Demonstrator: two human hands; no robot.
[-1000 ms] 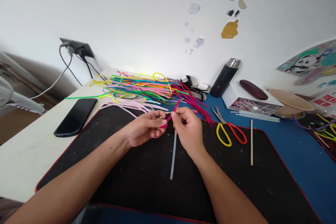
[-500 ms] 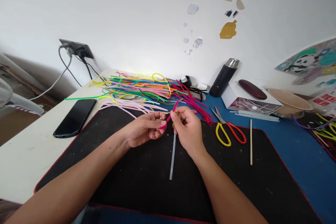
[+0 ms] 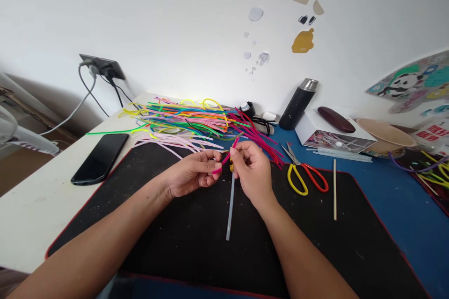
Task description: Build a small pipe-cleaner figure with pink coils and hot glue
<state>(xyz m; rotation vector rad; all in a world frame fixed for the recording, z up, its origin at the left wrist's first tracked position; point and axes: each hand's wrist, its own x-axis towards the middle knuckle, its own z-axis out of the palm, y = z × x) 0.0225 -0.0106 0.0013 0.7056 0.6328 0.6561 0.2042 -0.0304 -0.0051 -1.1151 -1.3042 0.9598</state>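
Hands [image 3: 255, 173] pinched shut on 1 magenta stem [image 3: 226, 160] partly hide 1 yellow piece [image 3: 231, 167], phone [image 3: 100, 158] and scissors [image 3: 298, 180] either side.

The left hand [image 3: 194, 170] and right hand [image 3: 253, 170] are bare, with short nails. Both forearms are uncovered, slim at the wrist and broader towards the elbow. A tiny dark spot marks the left forearm, at eight o'clock from its hand.
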